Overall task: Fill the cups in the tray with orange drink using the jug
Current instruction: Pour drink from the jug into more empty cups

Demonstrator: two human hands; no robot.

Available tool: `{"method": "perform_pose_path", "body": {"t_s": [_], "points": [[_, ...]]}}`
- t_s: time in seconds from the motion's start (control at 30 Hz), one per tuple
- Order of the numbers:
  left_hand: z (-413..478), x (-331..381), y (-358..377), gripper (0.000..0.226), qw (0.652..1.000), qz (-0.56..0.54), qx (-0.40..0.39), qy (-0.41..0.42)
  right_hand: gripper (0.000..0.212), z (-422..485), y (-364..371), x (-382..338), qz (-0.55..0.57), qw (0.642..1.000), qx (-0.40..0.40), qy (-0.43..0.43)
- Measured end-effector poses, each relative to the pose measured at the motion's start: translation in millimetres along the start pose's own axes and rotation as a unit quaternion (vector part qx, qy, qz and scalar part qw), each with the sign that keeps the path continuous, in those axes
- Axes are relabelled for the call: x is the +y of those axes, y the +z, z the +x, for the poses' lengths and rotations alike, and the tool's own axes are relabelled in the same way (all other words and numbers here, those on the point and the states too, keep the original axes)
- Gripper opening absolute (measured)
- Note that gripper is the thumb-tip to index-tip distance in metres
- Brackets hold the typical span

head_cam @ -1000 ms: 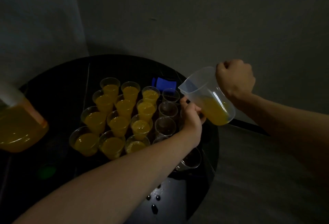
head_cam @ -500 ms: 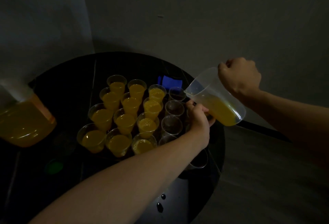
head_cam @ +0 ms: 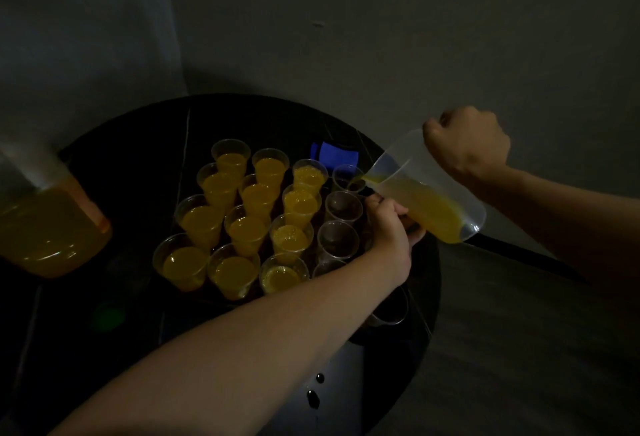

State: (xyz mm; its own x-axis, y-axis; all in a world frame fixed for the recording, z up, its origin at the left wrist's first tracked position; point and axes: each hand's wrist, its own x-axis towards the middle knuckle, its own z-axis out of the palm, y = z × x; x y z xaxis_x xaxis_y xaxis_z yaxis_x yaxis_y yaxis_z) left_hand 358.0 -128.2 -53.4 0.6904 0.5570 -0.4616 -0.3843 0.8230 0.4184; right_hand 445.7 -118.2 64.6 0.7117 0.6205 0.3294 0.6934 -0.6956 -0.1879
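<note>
jug (head_cam: 427, 193) is held tilted above the right side of the cluster of cups by the right hand (head_cam: 467, 146), which is clenched round its handle. its spout is set just over the far empty cup (head_cam: 348, 177), and orange drink is gathered at the lip; whether a stream falls yet cannot be told.

a slow, small tilt is called for, since the drink lies in a long shallow pool along the lower wall and could surge. the spout is best kept low and centred on that rim, and the pour stopped at the level seen in the filled cups (head_cam: 258, 200) beside it.

three more empty cups (head_cam: 337, 240) are lined up nearer in the same column, so the jug can be drawn back along them in turn. the left hand (head_cam: 388, 228) is curled beside these cups, under the jug; what it grips is hidden. such thin cups are likely tipped easily, so that forearm should be lifted clear of the near row. the tray is lost in the dark.

a large container of drink (head_cam: 52, 228) and a blue object (head_cam: 334, 155) are also on the table (head_cam: 138, 158).
</note>
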Motion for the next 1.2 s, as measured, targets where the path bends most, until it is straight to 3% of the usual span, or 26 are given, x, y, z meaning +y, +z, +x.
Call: {"method": "perform_pose_path", "body": {"t_s": [0.53,1.2], "points": [[8,0,-6,0.075,0.999,-0.019,-0.016,-0.025,0.039,6,-2,-2,-0.001,0.999,-0.030,0.014],[0,2,-6,0.051,0.998,-0.019,-0.040,-0.034,0.038,8,-10,-6,-0.019,0.999,-0.048,0.013]]}}
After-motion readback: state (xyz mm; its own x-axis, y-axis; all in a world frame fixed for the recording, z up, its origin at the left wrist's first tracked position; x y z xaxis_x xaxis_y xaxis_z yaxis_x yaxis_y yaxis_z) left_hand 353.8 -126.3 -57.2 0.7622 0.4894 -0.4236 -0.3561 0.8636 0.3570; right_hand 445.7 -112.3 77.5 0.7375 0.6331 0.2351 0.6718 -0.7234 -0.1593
